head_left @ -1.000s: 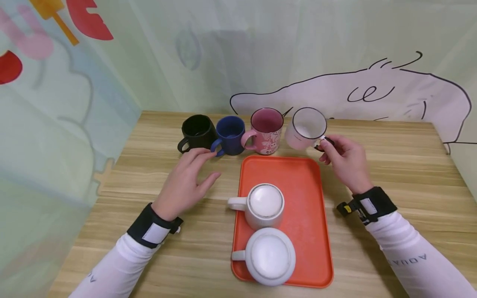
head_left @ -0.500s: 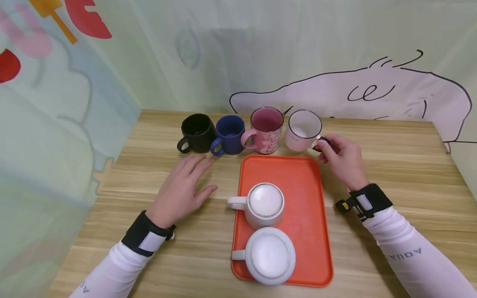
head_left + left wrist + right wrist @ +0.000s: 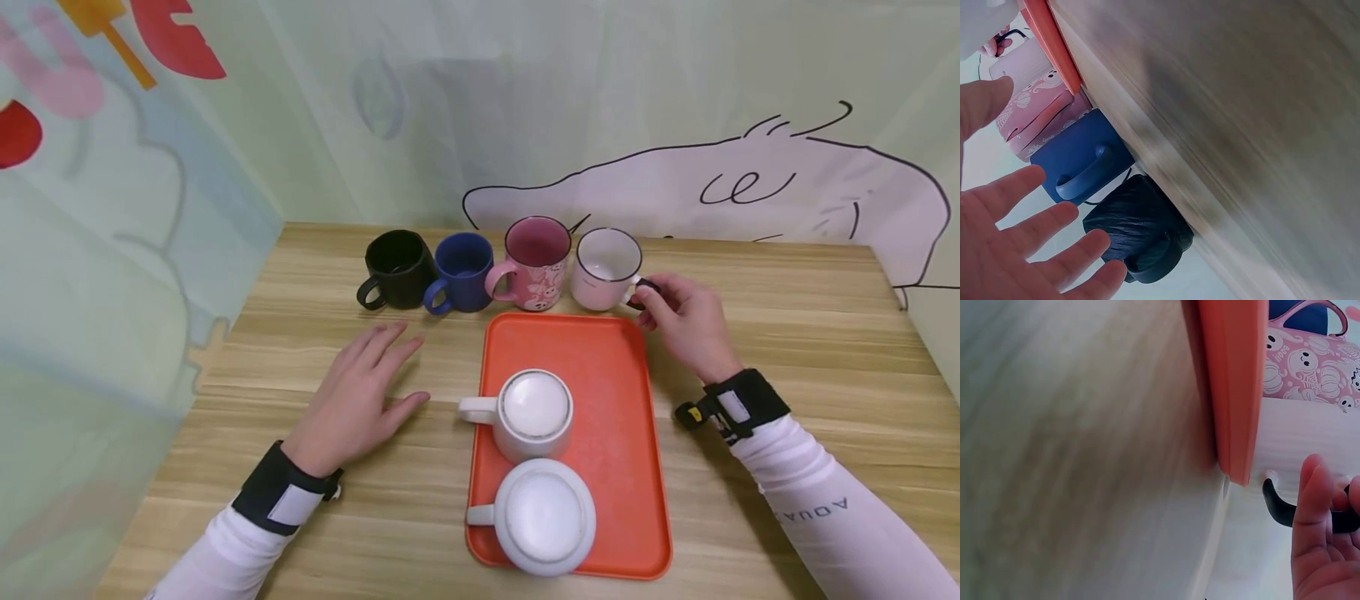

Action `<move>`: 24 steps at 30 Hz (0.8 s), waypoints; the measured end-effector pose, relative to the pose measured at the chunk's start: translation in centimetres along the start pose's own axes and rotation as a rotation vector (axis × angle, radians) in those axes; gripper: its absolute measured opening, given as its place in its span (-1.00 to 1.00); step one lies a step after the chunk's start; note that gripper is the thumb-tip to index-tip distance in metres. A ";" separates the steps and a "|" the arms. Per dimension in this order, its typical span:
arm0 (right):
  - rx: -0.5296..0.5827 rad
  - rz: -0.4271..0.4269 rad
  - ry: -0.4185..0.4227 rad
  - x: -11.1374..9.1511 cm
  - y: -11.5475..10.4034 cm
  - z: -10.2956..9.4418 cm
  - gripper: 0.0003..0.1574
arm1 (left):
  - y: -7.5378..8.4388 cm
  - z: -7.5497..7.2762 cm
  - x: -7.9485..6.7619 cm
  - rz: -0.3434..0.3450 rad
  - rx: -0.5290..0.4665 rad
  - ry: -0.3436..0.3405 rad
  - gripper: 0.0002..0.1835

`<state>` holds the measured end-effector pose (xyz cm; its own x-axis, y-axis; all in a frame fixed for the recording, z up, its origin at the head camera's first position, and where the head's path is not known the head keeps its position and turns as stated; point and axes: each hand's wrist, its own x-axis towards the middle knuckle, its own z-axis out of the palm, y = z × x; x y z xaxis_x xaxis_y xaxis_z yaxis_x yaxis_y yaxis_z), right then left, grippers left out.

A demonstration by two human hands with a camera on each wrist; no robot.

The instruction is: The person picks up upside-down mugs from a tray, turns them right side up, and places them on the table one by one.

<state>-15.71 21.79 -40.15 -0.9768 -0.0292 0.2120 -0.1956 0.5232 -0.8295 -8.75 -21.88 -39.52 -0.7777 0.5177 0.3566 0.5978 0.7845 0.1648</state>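
Note:
My right hand [image 3: 686,325] pinches the dark handle of a pale pink mug [image 3: 602,283] with a black rim, upright at the right end of a row of mugs. In the right wrist view, thumb and fingers close round that black handle [image 3: 1282,511]. Beside it stands a deeper pink mug [image 3: 536,275] with white ghost and pumpkin drawings. A blue mug [image 3: 467,279] and a black mug [image 3: 408,279] follow to the left. My left hand [image 3: 352,400] is spread over the table, its fingers straight, holding nothing, in front of the black mug.
An orange tray [image 3: 611,433] lies in front of the mug row. Two white mugs sit upside down on it, one farther mug [image 3: 534,408] and one nearer mug [image 3: 545,517], handles pointing left. A printed curtain [image 3: 600,100] hangs behind the wooden table [image 3: 810,350].
My right hand has lowered the pale pink mug and brought it left, close to the deeper pink one. My left hand has drawn back from the blue mug toward me.

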 end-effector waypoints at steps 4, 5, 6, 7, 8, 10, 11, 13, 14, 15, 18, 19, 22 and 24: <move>-0.009 0.023 -0.038 0.0 0.0 -0.1 -0.64 | 0.1 0.0 -0.2 -0.012 0.002 -0.013 -0.26; -0.005 0.028 -0.046 -0.1 0.0 -0.1 -0.63 | 0.2 0.0 -0.2 -0.015 0.003 -0.018 -0.26; -0.002 0.032 -0.053 -0.1 0.0 -0.1 -0.63 | 0.2 0.0 -0.2 -0.018 0.005 -0.023 -0.26; 0.003 0.038 -0.060 -0.1 0.0 -0.1 -0.62 | 0.3 0.0 -0.2 -0.021 0.005 -0.028 -0.26; 0.009 0.044 -0.066 -0.1 0.1 -0.1 -0.62 | 0.3 0.0 -0.2 -0.022 0.007 -0.030 -0.26; 0.019 0.059 -0.074 -0.1 0.2 -0.2 -0.60 | 0.4 0.0 -0.2 -0.024 0.008 -0.035 -0.26; 0.023 0.067 -0.077 0.0 0.2 -0.2 -0.59 | 0.4 0.0 -0.2 -0.024 0.008 -0.035 -0.26; 0.028 0.080 -0.084 0.0 0.4 -0.3 -0.58 | 0.4 0.0 -0.1 -0.021 0.007 -0.034 -0.26; 0.029 0.086 -0.087 0.0 0.4 -0.3 -0.58 | 0.4 0.0 -0.1 -0.020 0.006 -0.034 -0.26; 0.029 0.091 -0.089 0.1 0.5 -0.3 -0.58 | 0.4 0.0 -0.1 -0.020 0.005 -0.033 -0.26; 0.026 0.097 -0.102 0.2 0.5 -0.4 -0.58 | 0.4 0.0 -0.1 -0.018 0.001 -0.032 -0.26; 0.025 0.098 -0.106 0.2 0.5 -0.5 -0.58 | 0.5 0.0 -0.1 -0.017 -0.001 -0.033 -0.27; 0.028 0.100 -0.120 0.2 0.3 -0.6 -0.58 | 0.5 -0.1 0.0 -0.020 -0.007 -0.038 -0.27; 0.026 0.099 -0.125 0.2 0.2 -0.7 -0.59 | 0.6 -0.1 0.1 -0.023 -0.010 -0.044 -0.27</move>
<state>-15.89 22.45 -39.91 -0.9944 -0.0850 0.0634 -0.0980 0.5068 -0.8565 -8.43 -21.44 -39.31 -0.7990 0.5140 0.3122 0.5813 0.7931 0.1819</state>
